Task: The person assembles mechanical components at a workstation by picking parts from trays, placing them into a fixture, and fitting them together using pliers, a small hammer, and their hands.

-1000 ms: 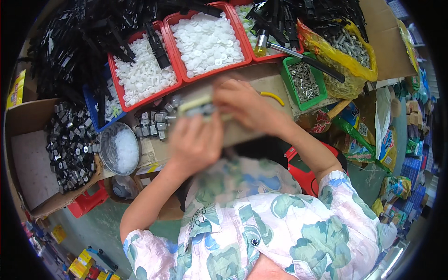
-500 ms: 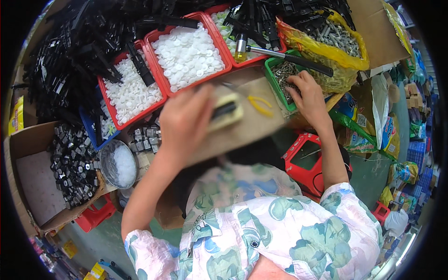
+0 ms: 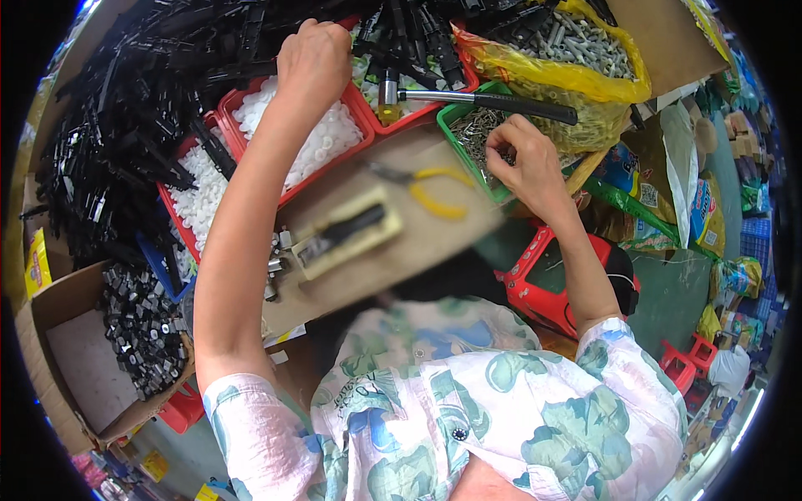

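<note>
My left hand is stretched far forward over the heap of black plastic parts, fingers curled down; whatever they grip is hidden. My right hand is at the green tray of small metal pins or screws, thumb and fingers pinched together. Anything between those fingertips is too small to make out. On the board between my arms lies a cream block-shaped holder with a long black part in its slot. Yellow-handled pliers rest beyond it.
A hammer lies across the green tray and a red tray. Other red trays hold white plastic pieces. A yellow bag of grey metal parts stands far right, a box of metal-and-black pieces left, a red stool right.
My left hand has left the cream holder and reached forward to the black parts. The holder now lies flat on the board. My right hand stays at the green tray. The whole view has shifted slightly.
</note>
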The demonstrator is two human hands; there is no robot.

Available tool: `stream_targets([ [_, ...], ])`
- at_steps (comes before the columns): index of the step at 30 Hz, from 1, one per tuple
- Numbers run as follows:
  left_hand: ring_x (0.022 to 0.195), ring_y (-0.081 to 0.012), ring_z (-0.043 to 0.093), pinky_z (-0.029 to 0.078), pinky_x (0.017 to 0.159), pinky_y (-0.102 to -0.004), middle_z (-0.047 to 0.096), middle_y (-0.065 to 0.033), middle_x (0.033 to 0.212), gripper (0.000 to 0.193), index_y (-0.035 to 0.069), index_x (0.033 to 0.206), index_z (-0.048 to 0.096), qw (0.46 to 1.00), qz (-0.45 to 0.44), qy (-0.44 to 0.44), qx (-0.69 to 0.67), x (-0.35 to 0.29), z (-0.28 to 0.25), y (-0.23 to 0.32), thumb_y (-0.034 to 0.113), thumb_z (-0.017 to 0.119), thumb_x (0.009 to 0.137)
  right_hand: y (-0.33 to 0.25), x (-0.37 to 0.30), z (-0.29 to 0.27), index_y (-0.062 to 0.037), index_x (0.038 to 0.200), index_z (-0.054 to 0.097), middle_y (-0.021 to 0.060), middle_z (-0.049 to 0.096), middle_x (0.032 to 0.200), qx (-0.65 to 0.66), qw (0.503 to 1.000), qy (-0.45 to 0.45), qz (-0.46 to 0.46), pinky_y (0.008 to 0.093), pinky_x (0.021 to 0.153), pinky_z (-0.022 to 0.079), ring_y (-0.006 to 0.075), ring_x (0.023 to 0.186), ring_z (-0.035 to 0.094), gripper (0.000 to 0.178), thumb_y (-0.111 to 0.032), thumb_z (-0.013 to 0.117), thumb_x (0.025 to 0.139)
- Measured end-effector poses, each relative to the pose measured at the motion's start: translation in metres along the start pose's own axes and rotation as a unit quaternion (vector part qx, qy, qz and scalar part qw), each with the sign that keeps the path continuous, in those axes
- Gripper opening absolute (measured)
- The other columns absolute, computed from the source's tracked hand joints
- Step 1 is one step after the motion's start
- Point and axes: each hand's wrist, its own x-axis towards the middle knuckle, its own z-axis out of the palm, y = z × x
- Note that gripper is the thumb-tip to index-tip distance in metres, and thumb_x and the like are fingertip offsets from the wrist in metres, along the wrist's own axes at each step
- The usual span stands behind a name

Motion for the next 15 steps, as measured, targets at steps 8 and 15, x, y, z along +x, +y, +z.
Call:
stream_targets([
  [8,0.084,-0.0372,0.069,0.057,0.074,-0.0444,0.07,-0.0196,0.082,0.008,0.002,0.078,0.071,0.997,-0.038,-0.07,0.005,0.01,-0.012,0.006,0.006,0.071,0.071,-0.017,0.006,-0.002,0.0015,0.082,0.061,0.0123,0.057,0.081,0.062,0.998,0.002,0.018,0.0368,0.066,0.049,0.0274,0.073,0.061,0.008,-0.003,0.067,0.078],
  [15,0.081,-0.0368,0.071,0.057,0.071,-0.0473,0.071,-0.0203,0.08,0.009,0.002,0.08,0.071,0.999,-0.034,-0.034,0.005,0.004,-0.015,-0.001,0.005,0.064,0.076,-0.032,0.005,-0.002,0.0018,0.083,0.063,0.0106,0.059,0.082,0.084,0.996,0.029,-0.016,0.0339,0.066,0.05,0.0233,0.074,0.064,0.008,0.0,0.068,0.077],
])
